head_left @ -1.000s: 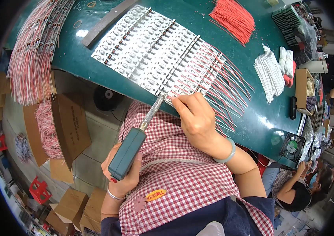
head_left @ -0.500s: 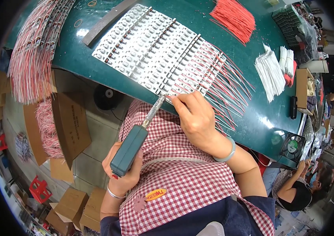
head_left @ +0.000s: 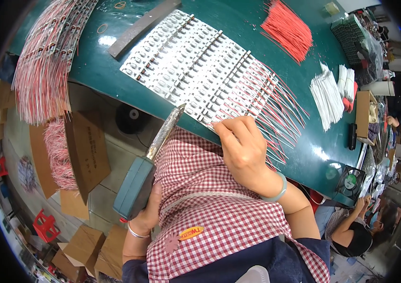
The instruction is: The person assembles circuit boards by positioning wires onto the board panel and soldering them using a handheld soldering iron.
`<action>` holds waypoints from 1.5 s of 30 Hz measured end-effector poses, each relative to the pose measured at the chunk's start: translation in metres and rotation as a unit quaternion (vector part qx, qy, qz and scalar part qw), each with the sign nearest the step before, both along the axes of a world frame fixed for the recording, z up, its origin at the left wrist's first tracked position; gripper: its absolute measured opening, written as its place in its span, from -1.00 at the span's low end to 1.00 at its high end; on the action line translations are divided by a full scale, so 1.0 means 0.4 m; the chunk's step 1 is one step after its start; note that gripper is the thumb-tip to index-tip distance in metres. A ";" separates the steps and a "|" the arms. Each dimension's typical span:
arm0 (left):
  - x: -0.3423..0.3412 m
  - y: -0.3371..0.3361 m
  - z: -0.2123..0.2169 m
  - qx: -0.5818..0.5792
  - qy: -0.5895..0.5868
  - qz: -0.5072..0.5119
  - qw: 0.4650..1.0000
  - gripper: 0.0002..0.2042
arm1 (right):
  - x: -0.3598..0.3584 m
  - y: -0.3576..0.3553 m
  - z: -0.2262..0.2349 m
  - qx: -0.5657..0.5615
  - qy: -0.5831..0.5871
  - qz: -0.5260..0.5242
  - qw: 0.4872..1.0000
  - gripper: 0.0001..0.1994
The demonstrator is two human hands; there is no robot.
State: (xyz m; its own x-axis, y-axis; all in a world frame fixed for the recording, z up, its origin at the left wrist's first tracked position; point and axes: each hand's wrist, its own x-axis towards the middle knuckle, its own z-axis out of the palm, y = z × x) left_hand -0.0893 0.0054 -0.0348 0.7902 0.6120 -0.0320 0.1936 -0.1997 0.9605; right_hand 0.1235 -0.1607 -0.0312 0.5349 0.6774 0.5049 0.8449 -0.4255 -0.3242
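1. The left grip (head_left: pixel 146 212) is wrapped around a green-bodied soldering tool (head_left: pixel 133 186), whose metal tip (head_left: pixel 180 109) reaches ahead of it to the near edge of the white panel (head_left: pixel 181 61). Steady that wrist before touching any joint.
2. The right grip (head_left: pixel 245 153) has its fingers curled toward the thumb at that same edge, right of the tip; I cannot tell whether they pinch a wire end. A light, unmoving hold would suit so thin a wire.
3. The panel lies on the surface (head_left: pixel 108 85) ahead of both grips; avoid nudging it.
4. Red and white wires (head_left: pixel 283 120) fan out to the right grip's right; a hot tip should clear them.
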 end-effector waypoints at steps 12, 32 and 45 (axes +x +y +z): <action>-0.016 0.014 -0.026 0.062 0.037 -0.011 0.997 -0.60 | 0.021 0.114 -0.016 0.019 0.013 0.005 1.000 -0.74; 0.057 0.015 -0.016 0.125 -0.008 -0.023 0.992 -0.83 | 0.018 0.117 -0.032 -0.016 -0.011 -0.002 1.000 -0.74; 0.017 -0.008 -0.022 0.064 -0.020 0.013 0.998 -0.68 | 0.018 0.113 -0.030 -0.019 -0.015 -0.001 1.000 -0.73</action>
State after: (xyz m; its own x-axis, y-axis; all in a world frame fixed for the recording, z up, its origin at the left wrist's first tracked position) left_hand -0.0826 0.0022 -0.0436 0.7730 0.6294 0.0799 0.1616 -0.3171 0.9345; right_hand 0.1305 -0.1157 -0.0432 0.5218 0.6953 0.4943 0.8528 -0.4394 -0.2823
